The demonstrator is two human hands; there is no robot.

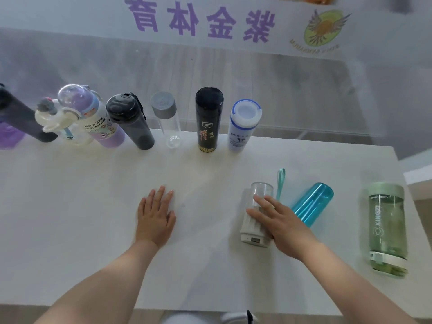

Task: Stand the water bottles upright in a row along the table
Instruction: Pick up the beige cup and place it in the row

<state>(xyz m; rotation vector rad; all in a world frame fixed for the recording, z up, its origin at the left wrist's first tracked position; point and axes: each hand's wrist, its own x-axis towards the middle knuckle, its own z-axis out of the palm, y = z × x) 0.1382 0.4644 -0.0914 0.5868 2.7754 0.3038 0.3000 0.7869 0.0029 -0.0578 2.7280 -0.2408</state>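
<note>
Several bottles stand upright in a row along the far edge of the white table (98,206): a dark grey one (131,121), a clear one with a grey cap (167,118), a black one (208,118) and a white and blue one (243,126). Three bottles lie on their sides near the right: a white and clear one (253,228), a teal one (313,203) and a green one (387,228). My right hand (278,220) lies over the white and clear bottle, its fingers laid across it. My left hand (155,216) rests flat on the table, fingers straight.
Further left in the row stand a purple cartoon bottle (102,122), a white-lidded one (56,122) and a dark one (21,115). Behind the table runs a white banner (70,12) with purple characters. The table's right edge is just past the green bottle.
</note>
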